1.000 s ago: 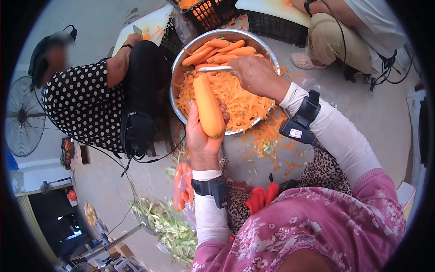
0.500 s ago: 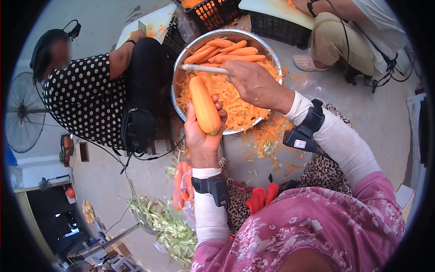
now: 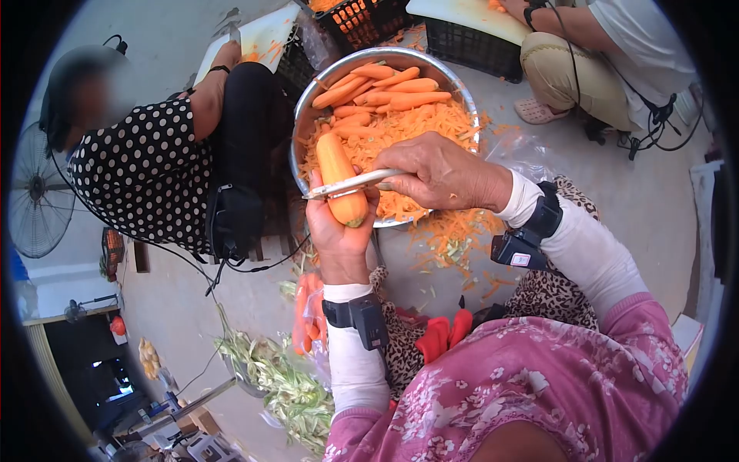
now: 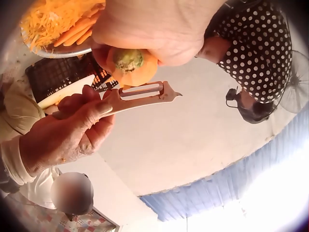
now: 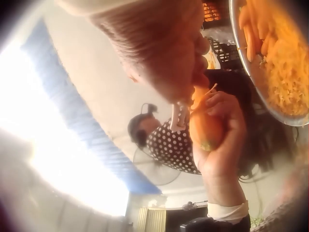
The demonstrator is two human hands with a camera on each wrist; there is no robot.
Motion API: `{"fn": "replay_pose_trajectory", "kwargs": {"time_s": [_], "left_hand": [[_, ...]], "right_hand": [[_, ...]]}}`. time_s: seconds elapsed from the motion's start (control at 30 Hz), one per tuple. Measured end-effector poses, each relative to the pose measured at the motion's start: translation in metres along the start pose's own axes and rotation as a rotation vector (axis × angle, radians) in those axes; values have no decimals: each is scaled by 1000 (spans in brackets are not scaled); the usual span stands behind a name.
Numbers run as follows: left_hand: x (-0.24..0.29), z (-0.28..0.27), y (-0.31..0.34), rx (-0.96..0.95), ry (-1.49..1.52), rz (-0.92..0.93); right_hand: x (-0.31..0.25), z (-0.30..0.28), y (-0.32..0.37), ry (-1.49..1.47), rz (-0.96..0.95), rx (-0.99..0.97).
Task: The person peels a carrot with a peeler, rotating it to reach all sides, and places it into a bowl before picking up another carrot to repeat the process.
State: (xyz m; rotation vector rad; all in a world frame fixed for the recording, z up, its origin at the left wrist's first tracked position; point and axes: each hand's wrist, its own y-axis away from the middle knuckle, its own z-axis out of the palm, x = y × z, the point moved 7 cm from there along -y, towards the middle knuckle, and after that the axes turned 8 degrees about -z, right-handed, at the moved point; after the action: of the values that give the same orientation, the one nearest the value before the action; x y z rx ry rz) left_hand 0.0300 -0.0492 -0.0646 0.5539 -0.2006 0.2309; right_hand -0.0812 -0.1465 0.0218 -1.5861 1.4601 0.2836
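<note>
My left hand (image 3: pixel 341 235) grips a thick orange carrot (image 3: pixel 333 160) from below, its stem end toward me. In my right hand (image 3: pixel 443 171) is a pale-handled peeler (image 3: pixel 358 182), lying across the carrot's lower half. The left wrist view shows the peeler's slotted blade (image 4: pixel 141 91) against the carrot (image 4: pixel 137 72) near its green stem end. An orange strip (image 5: pixel 197 96) stands at the peeler in the right wrist view. Beyond the hands, a metal basin (image 3: pixel 299 165) holds whole peeled carrots (image 3: pixel 418 100) and a heap of orange peelings (image 3: pixel 439 129).
Peelings (image 3: pixel 454 235) litter the floor right of the basin. A person in polka dots (image 3: pixel 142 165) sits left, another in beige trousers (image 3: pixel 573 77) at upper right, each by a white board (image 3: pixel 469 17). Bagged carrots (image 3: pixel 308 312) and green husks (image 3: pixel 285 385) lie near my left arm.
My right hand has brought the peeler from above the carrot's far end down across its near half. The left hand has shifted slightly left with the carrot.
</note>
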Motion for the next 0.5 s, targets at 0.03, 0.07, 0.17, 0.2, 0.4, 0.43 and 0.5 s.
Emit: {"fn": "replay_pose_trajectory", "kwargs": {"time_s": [0.03, 0.07, 0.17, 0.2, 0.4, 0.43, 0.5], "left_hand": [[0, 0, 1, 23, -5, 13], [1, 1, 1, 49, -10, 22], [-3, 3, 2, 58, 10, -11], [-3, 0, 2, 60, 9, -13], [-23, 32, 8, -238, -197, -95], [-23, 33, 7, -254, -187, -106], [-17, 25, 3, -200, -191, -62]], "right_hand": [[-1, 2, 1, -20, -2, -24], [0, 2, 1, -21, 1, -24], [8, 6, 2, 16, -25, -9], [16, 4, 0, 85, -13, 34], [61, -23, -8, 599, 169, 102], [63, -28, -5, 491, 259, 154], [60, -31, -5, 387, 337, 184]]}}
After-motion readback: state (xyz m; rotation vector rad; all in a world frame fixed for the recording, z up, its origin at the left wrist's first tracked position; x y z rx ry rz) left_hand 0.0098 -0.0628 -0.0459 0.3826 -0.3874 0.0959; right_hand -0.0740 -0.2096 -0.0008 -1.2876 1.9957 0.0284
